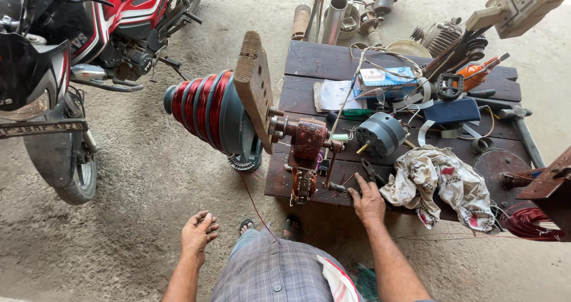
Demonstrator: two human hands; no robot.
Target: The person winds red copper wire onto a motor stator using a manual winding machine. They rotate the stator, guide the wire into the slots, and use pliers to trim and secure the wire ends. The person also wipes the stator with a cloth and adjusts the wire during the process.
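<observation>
Leaning at the upper left, partly cut off by the frame: a red and black motorcycle (77, 46), front wheel resting on the bare concrete floor (137, 177). Spreading across the right half: a low dark wooden workbench (309, 61), crowded with tools and parts. Sitting at the bench's left edge: a rusty hand-cranked winding machine (306, 144), carrying a worn wooden board (254, 88) and a stepped grey cone former wrapped in bands of red copper wire (208, 108), sticking out well past the bench edge over the floor. Trailing down from the former toward the lap: a thin strand of red wire (257, 207). Lying crumpled on the bench's near right: a dirty patterned white cloth (443, 183). Resting just behind the cloth: a round grey electric motor (380, 134), with a blue and white cardboard box (383, 79) further back. Spilling off the bench at far right: a loose coil of red wire (529, 221).

Gripping the winder's dark crank handle (338, 188) at the near bench edge: the right hand (367, 202), fingers curled down over it (thumb hidden, so exact hold unclear). Hanging free over the floor, left of the checked-cloth lap: the left hand (199, 232), palm up, fingers loosely bent and parted, touching nothing.
</observation>
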